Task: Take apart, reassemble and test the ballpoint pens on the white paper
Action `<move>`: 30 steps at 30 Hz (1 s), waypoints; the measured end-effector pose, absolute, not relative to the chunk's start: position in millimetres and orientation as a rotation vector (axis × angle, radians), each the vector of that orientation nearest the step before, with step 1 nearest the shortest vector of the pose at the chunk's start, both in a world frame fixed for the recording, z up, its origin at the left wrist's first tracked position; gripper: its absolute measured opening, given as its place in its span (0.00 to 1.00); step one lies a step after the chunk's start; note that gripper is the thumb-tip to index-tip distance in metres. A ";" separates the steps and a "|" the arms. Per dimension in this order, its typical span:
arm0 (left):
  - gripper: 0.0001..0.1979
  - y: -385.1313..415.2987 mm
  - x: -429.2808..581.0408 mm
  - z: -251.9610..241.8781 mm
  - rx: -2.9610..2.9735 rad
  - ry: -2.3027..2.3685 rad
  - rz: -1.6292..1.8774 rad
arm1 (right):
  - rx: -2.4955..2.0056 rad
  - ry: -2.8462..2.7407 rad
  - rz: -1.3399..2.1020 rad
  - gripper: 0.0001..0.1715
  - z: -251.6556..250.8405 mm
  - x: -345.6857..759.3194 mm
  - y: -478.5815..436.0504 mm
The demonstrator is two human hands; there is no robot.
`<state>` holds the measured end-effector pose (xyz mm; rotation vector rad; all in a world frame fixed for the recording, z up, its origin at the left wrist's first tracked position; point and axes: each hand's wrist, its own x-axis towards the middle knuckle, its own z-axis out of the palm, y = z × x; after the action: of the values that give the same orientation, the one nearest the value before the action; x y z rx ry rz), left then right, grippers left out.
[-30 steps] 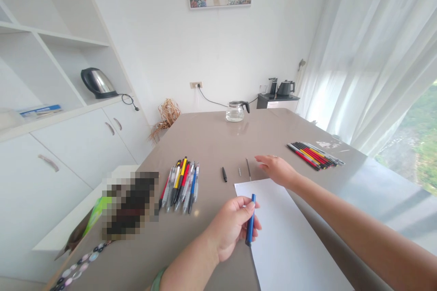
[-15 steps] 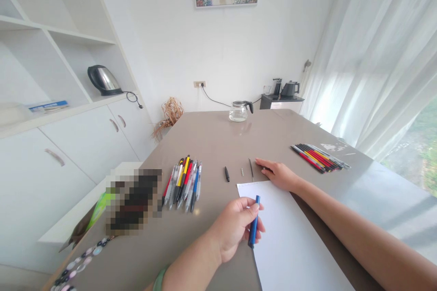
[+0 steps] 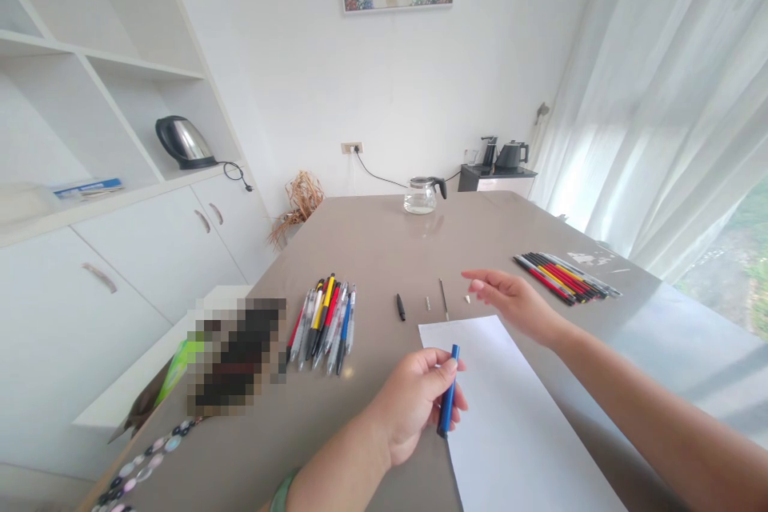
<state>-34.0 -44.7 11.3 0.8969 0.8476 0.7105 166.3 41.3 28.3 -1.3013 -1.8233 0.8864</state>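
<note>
My left hand (image 3: 423,404) is closed around a blue pen barrel (image 3: 448,392), held upright at a slight tilt over the left edge of a white paper sheet (image 3: 510,408). My right hand (image 3: 513,300) is above the table with fingers stretched out and nothing in it. Just left of its fingertips lies a small white piece (image 3: 467,299). In a row farther left are a thin pen refill (image 3: 443,300), a small spring (image 3: 428,303) and a black pen part (image 3: 401,307).
A pile of assorted pens (image 3: 324,324) lies at the left, and a neat row of pens (image 3: 567,278) at the right. A glass pot (image 3: 420,196) stands at the table's far end. A beaded strand (image 3: 150,460) and a blurred-out dark object (image 3: 237,360) occupy the left edge.
My right hand has lifted off the table and drawn back to the right. The small white piece now shows where its fingers were. My left hand keeps hold of the blue barrel.
</note>
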 end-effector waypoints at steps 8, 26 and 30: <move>0.19 -44.6 -30.7 12.7 0.916 0.842 0.673 | -1.092 -1.618 1.623 0.17 22.9 132.3 -14.7; 0.29 -41.7 -29.5 13.8 0.805 0.862 0.715 | -0.789 -0.575 1.986 0.08 16.7 147.6 -4.6; 0.28 -41.5 -29.9 14.4 0.812 0.860 0.713 | -0.903 -0.666 1.964 0.10 11.8 140.1 -7.9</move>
<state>-29.9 -41.5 14.4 0.8125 0.8597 0.7134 140.1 -7.9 11.8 -0.9028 -0.6664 1.9635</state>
